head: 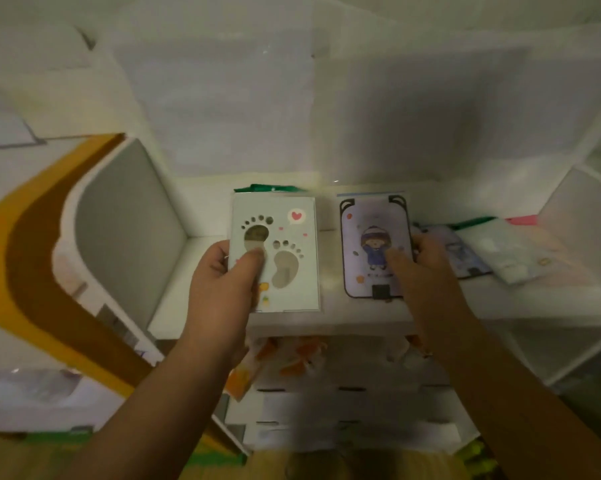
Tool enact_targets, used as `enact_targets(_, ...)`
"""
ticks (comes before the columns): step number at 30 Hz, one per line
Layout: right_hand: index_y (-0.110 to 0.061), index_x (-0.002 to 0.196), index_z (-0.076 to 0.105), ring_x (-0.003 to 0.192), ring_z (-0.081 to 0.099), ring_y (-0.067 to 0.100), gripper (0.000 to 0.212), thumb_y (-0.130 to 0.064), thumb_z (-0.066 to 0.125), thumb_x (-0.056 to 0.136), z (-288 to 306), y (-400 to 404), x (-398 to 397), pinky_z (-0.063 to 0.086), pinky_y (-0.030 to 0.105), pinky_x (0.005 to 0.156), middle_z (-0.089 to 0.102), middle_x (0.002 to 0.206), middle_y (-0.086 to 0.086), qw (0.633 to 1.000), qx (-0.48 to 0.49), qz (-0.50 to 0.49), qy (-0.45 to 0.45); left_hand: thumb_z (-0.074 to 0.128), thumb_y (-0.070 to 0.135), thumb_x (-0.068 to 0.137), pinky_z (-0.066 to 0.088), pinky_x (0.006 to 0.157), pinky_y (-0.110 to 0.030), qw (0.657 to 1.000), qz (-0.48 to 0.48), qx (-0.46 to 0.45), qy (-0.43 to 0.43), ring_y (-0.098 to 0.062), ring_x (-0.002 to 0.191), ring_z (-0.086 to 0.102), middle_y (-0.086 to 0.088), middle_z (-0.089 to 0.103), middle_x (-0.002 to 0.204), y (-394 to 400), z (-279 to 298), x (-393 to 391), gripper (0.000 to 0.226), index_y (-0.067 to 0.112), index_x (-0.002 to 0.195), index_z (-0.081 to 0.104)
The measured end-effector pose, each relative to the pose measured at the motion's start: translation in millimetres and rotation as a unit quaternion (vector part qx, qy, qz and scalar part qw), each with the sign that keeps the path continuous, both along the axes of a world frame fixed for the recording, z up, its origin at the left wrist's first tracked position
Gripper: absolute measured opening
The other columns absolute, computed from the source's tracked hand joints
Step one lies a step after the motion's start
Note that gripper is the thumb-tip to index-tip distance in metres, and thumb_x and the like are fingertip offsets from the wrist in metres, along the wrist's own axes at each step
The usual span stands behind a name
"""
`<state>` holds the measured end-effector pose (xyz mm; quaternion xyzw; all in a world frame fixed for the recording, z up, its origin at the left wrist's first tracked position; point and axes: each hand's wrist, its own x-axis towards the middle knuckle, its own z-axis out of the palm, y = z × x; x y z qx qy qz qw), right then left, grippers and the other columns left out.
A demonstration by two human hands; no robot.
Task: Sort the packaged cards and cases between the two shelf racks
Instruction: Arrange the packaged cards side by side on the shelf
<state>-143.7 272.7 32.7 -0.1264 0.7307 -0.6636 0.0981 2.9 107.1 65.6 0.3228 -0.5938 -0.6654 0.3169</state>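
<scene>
My left hand (229,271) grips a pale green packaged card with two footprint cut-outs and a heart (281,237), thumb on its front, held over the white shelf (326,320). A green-edged package peeks out behind its top. My right hand (420,261) holds a lilac case printed with a cartoon child in a hat (371,223), thumb on its face, fingers at its right edge. Both items are upright and side by side, a small gap between them.
More packaged items lie flat on the shelf to the right: a purple one (465,254) and a pale teal one (513,251). A white shelf side panel (125,230) stands at left. Orange-patterned packages (292,362) sit on the tier below. White walls enclose the shelf.
</scene>
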Motion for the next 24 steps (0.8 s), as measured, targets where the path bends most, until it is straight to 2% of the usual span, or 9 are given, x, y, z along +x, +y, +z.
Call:
enact_targets(4, -0.013, 0.114, 0.054, 0.086, 0.073, 0.019, 0.018, -0.02, 0.057, 0.098, 7, -24, 50, 0.062, 0.033, 0.064, 0.07, 0.104, 0.008, 1.0, -0.002, 0.025, -0.002, 0.06, 0.017, 0.093, 0.059, 0.066, -0.038, 1.0, -0.007, 0.001, 0.022, -0.024, 0.08, 0.074, -0.005, 0.076, 0.092, -18, 7, 57, 0.008, 0.018, 0.101, 0.061)
enact_targets(7, -0.017, 0.112, 0.055, 0.088, 0.073, 0.02, 0.015, -0.021, 0.057, 0.098, 11, -40, 93, 0.063, 0.039, 0.072, 0.071, 0.104, 0.007, 0.999, -0.009, 0.039, -0.006, 0.059, 0.015, 0.094, 0.06, 0.068, -0.04, 0.999, -0.008, -0.011, 0.035, -0.024, 0.082, 0.074, -0.004, 0.076, 0.092, -29, 9, 101, 0.011, 0.016, 0.105, 0.062)
enact_targets(9, -0.014, 0.115, 0.055, 0.086, 0.073, 0.02, 0.018, -0.021, 0.057, 0.098, 13, -50, 123, 0.063, 0.037, 0.071, 0.07, 0.104, 0.008, 0.999, -0.002, 0.049, -0.008, 0.06, 0.014, 0.093, 0.059, 0.067, -0.04, 0.999, 0.007, -0.017, 0.043, -0.024, 0.084, 0.074, -0.003, 0.076, 0.094, -39, 8, 130, 0.011, 0.017, 0.103, 0.063)
enact_targets(13, -0.009, 0.113, 0.053, 0.072, 0.072, 0.008, 0.017, -0.017, 0.056, 0.099, 15, -70, 181, 0.057, 0.021, 0.055, 0.068, 0.099, 0.007, 0.997, -0.017, 0.07, -0.015, 0.059, 0.012, 0.094, 0.059, 0.066, -0.04, 0.999, 0.026, -0.002, 0.047, -0.025, 0.086, 0.074, -0.005, 0.075, 0.098, -61, 3, 189, 0.011, 0.014, 0.104, 0.061)
enact_targets(16, -0.008, 0.113, 0.051, 0.063, 0.07, 0.001, 0.015, -0.015, 0.054, 0.099, 14, -86, 223, 0.053, 0.015, 0.05, 0.066, 0.094, 0.004, 0.995, -0.023, 0.095, -0.022, 0.057, 0.01, 0.094, 0.055, 0.054, -0.03, 0.998, 0.038, 0.002, 0.043, -0.024, 0.08, 0.073, -0.008, 0.074, 0.096, -75, -3, 233, 0.011, 0.01, 0.105, 0.06)
enact_targets(20, -0.013, 0.113, 0.051, 0.069, 0.073, 0.007, 0.016, -0.02, 0.055, 0.099, 11, -110, 272, 0.055, 0.019, 0.053, 0.068, 0.096, 0.004, 0.99, -0.015, 0.134, -0.036, 0.056, 0.008, 0.093, 0.046, 0.04, -0.024, 0.997, 0.062, 0.013, 0.033, -0.02, 0.064, 0.069, -0.007, 0.073, 0.083, -93, -10, 291, 0.006, 0.011, 0.098, 0.058)
enact_targets(24, -0.018, 0.11, 0.052, 0.072, 0.074, 0.012, 0.012, -0.02, 0.056, 0.099, 10, -137, 312, 0.057, 0.024, 0.054, 0.069, 0.1, 0.006, 0.983, -0.015, 0.174, -0.051, 0.056, 0.009, 0.093, 0.054, 0.051, -0.033, 0.995, 0.094, 0.008, 0.03, -0.025, 0.073, 0.071, -0.008, 0.075, 0.09, -114, -15, 337, 0.012, 0.009, 0.104, 0.059)
